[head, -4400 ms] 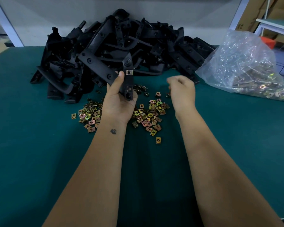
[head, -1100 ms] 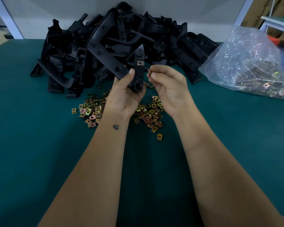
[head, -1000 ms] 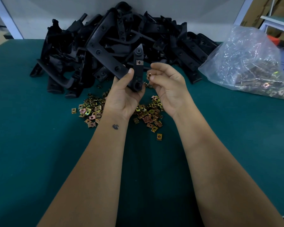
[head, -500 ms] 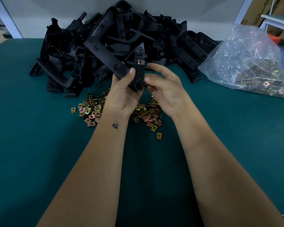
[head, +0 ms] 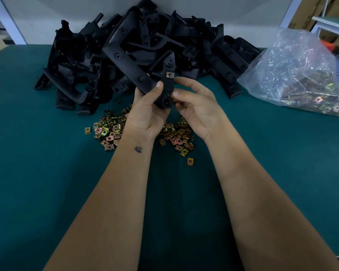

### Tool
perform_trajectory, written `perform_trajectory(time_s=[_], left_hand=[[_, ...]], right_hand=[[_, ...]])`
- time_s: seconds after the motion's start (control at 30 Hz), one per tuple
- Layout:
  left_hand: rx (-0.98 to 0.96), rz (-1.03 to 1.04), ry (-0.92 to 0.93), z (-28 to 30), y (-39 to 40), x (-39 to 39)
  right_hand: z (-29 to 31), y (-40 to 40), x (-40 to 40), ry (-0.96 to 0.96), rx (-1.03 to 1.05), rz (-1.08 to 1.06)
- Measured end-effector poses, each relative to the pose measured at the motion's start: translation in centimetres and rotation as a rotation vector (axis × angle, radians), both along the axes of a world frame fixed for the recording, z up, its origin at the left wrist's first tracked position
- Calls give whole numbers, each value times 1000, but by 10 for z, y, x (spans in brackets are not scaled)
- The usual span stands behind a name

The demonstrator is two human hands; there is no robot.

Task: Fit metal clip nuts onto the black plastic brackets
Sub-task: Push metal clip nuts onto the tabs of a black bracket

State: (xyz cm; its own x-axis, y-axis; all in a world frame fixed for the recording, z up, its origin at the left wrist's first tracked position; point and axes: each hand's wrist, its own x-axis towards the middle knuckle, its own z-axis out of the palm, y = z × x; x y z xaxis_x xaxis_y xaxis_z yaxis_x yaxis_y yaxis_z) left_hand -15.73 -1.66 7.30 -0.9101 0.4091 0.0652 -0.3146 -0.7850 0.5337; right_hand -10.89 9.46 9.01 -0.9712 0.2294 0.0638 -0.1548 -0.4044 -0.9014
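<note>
Left hand [head: 148, 112] gripping upright bracket [head: 167, 85], right hand [head: 196, 106] pinching clip nut [head: 172, 94] against its edge

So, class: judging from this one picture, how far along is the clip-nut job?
Done: one nut sits on the upper part of the bracket gripped by the left hand. In hand: the right hand pinches a second nut against the bracket's lower edge. Left: a big bracket pile, loose nuts on the table and a bag of more.
</note>
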Motion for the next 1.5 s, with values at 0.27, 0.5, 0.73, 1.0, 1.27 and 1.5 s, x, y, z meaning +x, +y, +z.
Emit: perform_trajectory(time_s=[0.27,0.5,0.73,1.0,1.27,1.5], left_hand=[[-1,8,15,0,-1,2],[-34,15,69,2,4,8],[20,39,26,1,11,12],[-64,20,35,-1,11,11],[-115,-60,84,-1,7,9],[-220,57,68,-1,12,8]], right_hand=[[-1,-1,-2,-45,1,13],[0,1,0,-2,17,-22],[1,-7,-2,5,25,-97],[0,-4,0,-16,32,-69],[1,0,2,-21,57,-36],[1,-1,1,-44,156,-145]])
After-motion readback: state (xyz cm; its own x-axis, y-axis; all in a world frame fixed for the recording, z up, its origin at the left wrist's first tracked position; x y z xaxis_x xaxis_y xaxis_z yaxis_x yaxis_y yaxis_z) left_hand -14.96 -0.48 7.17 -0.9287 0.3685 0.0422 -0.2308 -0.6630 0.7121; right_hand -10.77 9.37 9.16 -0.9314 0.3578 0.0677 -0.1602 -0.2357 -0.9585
